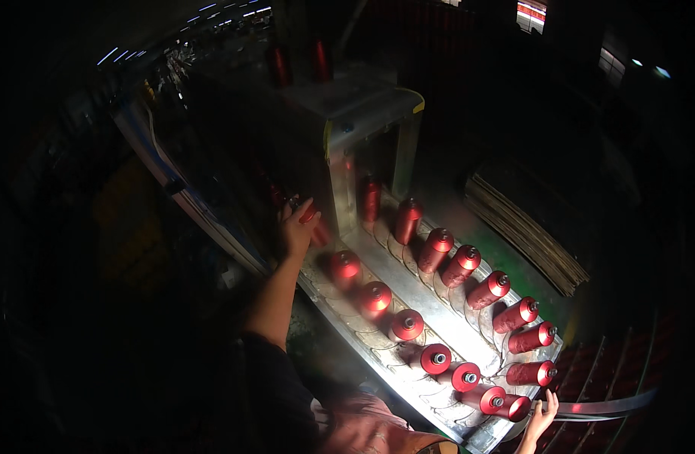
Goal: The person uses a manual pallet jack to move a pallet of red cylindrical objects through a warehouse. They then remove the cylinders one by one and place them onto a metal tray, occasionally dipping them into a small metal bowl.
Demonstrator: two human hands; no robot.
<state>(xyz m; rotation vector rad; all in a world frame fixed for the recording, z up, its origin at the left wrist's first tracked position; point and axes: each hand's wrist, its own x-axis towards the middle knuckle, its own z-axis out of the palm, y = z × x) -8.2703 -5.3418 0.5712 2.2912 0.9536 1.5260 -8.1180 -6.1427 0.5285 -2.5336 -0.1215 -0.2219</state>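
Note:
Red metal bottles with narrow necks stand along a looped conveyor (430,291), in one row on each side and around its near end. At the far end of the left row, my left hand (294,225) has its fingers closed around the top of a red bottle (318,231). My right hand (542,418) is at the near right end of the conveyor, fingers apart, close beside another red bottle (519,408). Whether it touches that bottle, I cannot tell. Closest to my body in the left row is a bottle (491,400) with a silvery neck.
A metal housing (374,113) with yellow edging arches over the far end of the conveyor. Two more red bottles (321,60) stand in shadow on top. Stacked flat sheets (525,231) lie to the right. A long pale rail (188,197) runs along the left; much around is dark.

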